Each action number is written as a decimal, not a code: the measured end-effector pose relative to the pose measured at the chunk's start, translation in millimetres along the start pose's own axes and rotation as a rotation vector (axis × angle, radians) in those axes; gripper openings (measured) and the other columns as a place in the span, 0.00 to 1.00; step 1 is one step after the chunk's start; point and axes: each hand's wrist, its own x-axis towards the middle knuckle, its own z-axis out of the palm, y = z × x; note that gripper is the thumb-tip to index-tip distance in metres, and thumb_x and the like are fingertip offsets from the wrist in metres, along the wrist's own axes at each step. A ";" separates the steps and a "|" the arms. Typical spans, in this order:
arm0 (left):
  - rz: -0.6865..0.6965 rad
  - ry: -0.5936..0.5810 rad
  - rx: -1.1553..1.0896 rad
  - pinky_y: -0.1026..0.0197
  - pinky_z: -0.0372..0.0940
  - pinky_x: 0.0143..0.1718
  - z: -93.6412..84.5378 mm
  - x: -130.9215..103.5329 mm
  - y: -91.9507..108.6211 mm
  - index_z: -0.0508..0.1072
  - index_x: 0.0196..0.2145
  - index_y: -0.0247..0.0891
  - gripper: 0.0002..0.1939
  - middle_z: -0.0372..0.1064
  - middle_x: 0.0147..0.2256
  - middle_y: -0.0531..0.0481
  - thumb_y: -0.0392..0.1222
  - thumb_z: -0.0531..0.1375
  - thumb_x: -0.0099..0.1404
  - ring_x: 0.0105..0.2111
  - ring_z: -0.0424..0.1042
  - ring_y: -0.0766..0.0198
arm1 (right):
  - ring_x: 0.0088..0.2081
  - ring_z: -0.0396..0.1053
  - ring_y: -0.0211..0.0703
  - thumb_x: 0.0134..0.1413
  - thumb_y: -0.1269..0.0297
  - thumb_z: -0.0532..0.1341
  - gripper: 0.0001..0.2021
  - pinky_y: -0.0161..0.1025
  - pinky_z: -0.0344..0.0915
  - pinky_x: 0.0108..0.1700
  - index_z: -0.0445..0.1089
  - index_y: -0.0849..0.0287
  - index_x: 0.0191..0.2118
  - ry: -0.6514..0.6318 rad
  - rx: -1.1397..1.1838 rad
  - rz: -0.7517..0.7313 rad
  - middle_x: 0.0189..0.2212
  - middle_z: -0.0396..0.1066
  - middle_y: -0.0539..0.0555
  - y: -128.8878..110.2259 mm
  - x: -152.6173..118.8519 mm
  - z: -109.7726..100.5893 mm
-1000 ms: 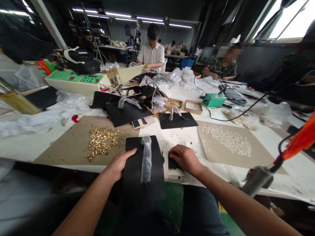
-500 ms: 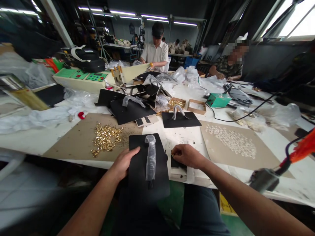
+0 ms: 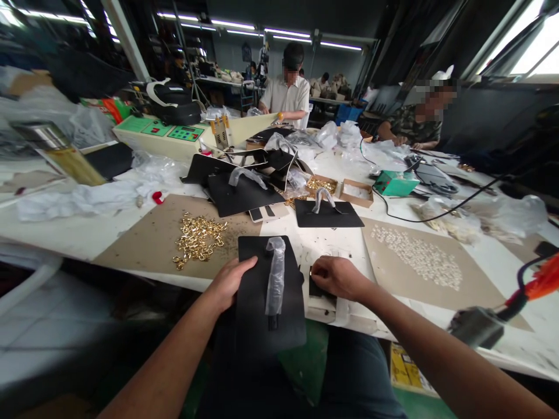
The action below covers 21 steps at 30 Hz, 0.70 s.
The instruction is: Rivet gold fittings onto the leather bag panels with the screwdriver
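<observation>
My left hand grips the left edge of a black panel, thumb on its face. The panel is tilted up at the table's front edge, over my lap. A strap handle wrapped in clear plastic runs along its face. To the right, my right hand is closed, its fingertips pinched together just above a small black pad at the table edge. A tiny golden glint shows at those fingertips, too small to name. Past the panel lies a heap of gold metal fittings on brown card.
Small whitish pieces are spread on card at the right. Another black panel with a wrapped handle lies ahead, by a stack of panels. A grey tool with an orange-wrapped cable juts in right. Two co-workers sit or stand beyond.
The whole view has shifted slightly, so things appear farther right. My left hand still grips the panel, and my right hand stays pinched at the black pad.
</observation>
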 end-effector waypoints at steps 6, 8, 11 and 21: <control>0.003 -0.005 0.001 0.56 0.78 0.35 -2.0 0.5 -1.5 0.82 0.43 0.35 0.20 0.85 0.38 0.42 0.45 0.75 0.55 0.31 0.83 0.53 | 0.35 0.73 0.42 0.59 0.66 0.64 0.06 0.36 0.64 0.37 0.80 0.53 0.37 -0.111 0.046 0.066 0.36 0.79 0.49 -2.1 5.4 -8.7; 0.005 0.001 0.003 0.57 0.78 0.35 -2.0 0.4 -1.5 0.82 0.44 0.36 0.20 0.85 0.38 0.43 0.45 0.76 0.55 0.30 0.83 0.54 | 0.34 0.73 0.43 0.58 0.67 0.65 0.05 0.37 0.63 0.37 0.80 0.53 0.37 -0.089 0.021 0.107 0.35 0.79 0.50 -3.5 6.4 -6.9; 0.007 0.008 0.005 0.57 0.78 0.35 -1.1 0.7 -1.4 0.82 0.44 0.36 0.21 0.85 0.37 0.43 0.45 0.76 0.54 0.30 0.83 0.54 | 0.36 0.73 0.43 0.57 0.67 0.65 0.07 0.37 0.63 0.38 0.80 0.52 0.41 -0.046 0.007 0.129 0.37 0.79 0.49 -3.4 3.2 -0.9; -0.007 0.020 0.024 0.57 0.78 0.37 4.5 -1.6 1.9 0.82 0.47 0.36 0.24 0.85 0.39 0.43 0.46 0.76 0.54 0.34 0.84 0.51 | 0.40 0.77 0.48 0.65 0.68 0.62 0.11 0.40 0.63 0.41 0.83 0.50 0.44 -0.078 -0.347 -0.024 0.42 0.80 0.51 -25.2 -1.6 -10.3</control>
